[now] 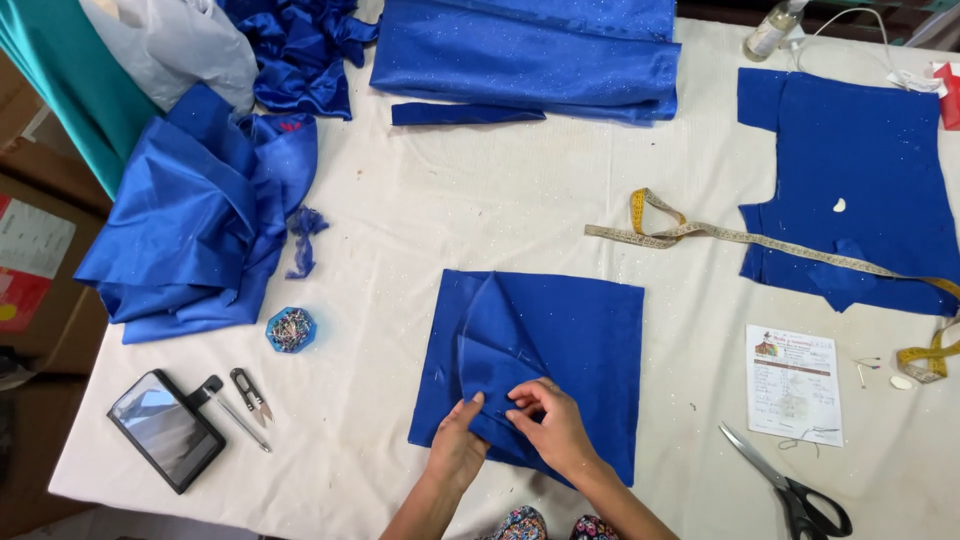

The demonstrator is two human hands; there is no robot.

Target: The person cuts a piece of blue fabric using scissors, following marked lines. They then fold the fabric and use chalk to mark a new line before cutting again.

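Bright even light, soft shadows, sharp focus.

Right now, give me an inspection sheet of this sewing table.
Surface: table under a cream cloth, speckled with glitter.
Job's things: blue fabric piece lying flat, a smaller folded piece on top.
Clutter: pin box, thread snips, phone, tape measure, scissors, printed card, blue satin heaps.
Fingers: left hand and right hand pinch the folded piece's lower edge.
Cables: white cord at the far edge.
Surroundings: cardboard boxes beside the table.
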